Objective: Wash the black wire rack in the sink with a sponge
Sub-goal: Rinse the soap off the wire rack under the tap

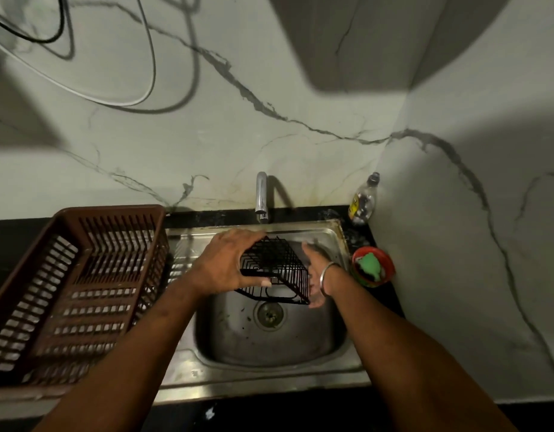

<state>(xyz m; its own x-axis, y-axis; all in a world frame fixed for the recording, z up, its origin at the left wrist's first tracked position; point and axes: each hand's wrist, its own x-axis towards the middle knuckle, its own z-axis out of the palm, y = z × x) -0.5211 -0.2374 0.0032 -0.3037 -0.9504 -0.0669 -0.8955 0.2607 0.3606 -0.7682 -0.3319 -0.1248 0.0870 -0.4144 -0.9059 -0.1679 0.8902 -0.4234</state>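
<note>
Black wire made up the rack, a small open cage of thin crossed rods with one curved-corner frame end, held tilted in the air over the basin of the steel sink, just above the drain and in front of the chrome tap. The left hand gripped it from the left, fingers curled over the top edge and thumb hooked under the lower frame rod. The right hand lay against its right side with the fingers fairly straight; whether they were hooked into the grid I could not tell, as that hand was blurred.

By its look the rack would be light and stiff, not fragile, though the thin rods could flex a little under hard scrubbing. Wet and soapy, the smooth coating would likely turn slippery, so the thicker frame rods at the ends seemed the best places to hold, with fingers threaded through the gaps.

No sponge was in either hand. A green sponge, soft and irregular, sat in a small red bowl on the dark surface just right of the sink, so scrubbing probably had yet to start. No water showed at the tap. A brown slatted plastic basket stood to the left on the drainboard, and a clear bottle stood in the corner by the veined marble-look wall.
</note>
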